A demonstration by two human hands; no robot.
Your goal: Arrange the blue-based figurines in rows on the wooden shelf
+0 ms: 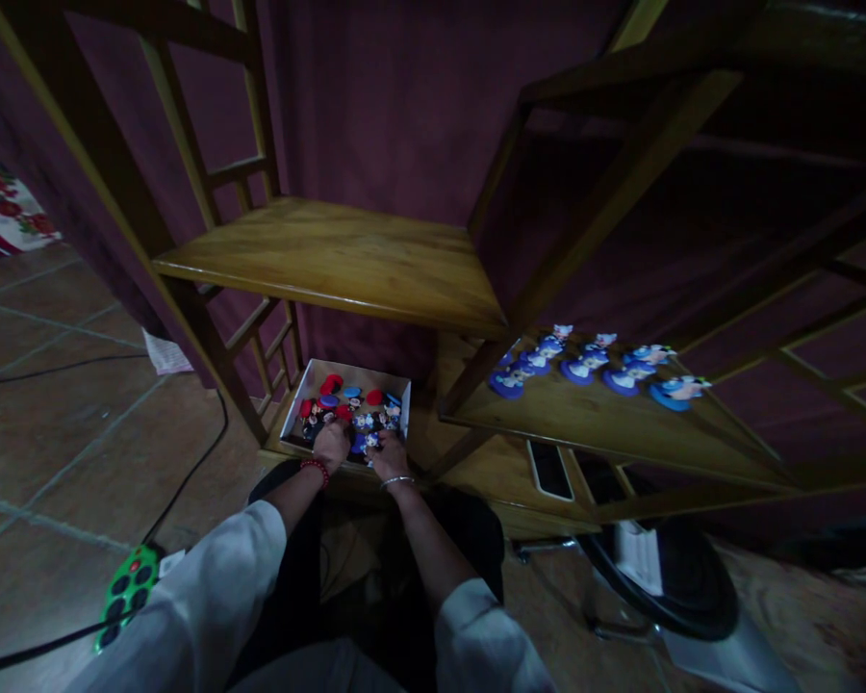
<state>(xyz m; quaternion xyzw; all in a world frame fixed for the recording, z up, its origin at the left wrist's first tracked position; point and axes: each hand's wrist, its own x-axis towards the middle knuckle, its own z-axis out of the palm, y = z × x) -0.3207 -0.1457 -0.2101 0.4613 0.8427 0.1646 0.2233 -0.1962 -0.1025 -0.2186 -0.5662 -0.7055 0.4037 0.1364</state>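
A shallow white box (407,404) on the lowest shelf holds several small figurines with red, blue and purple round bases. Both my hands reach down into it. My left hand (332,443) is closed, its fingers bunched beside the dark figurines (314,423) with red bases; what lies in its grip is hidden. At the front right of the box, my right hand (388,454) has its fingers closed at a purple-and-white figurine (365,443). Other purple-and-white figurines (365,421) lie just beyond it.
On the shelf to the right stand several blue and purple figurines (584,364) in rows. Below them lies a phone-like dark slab (550,470) with a pale edge. Above the box juts a wooden shelf board (339,255). A green power strip (126,589) and cables lie on the floor; a black round stool (685,577) stands right.
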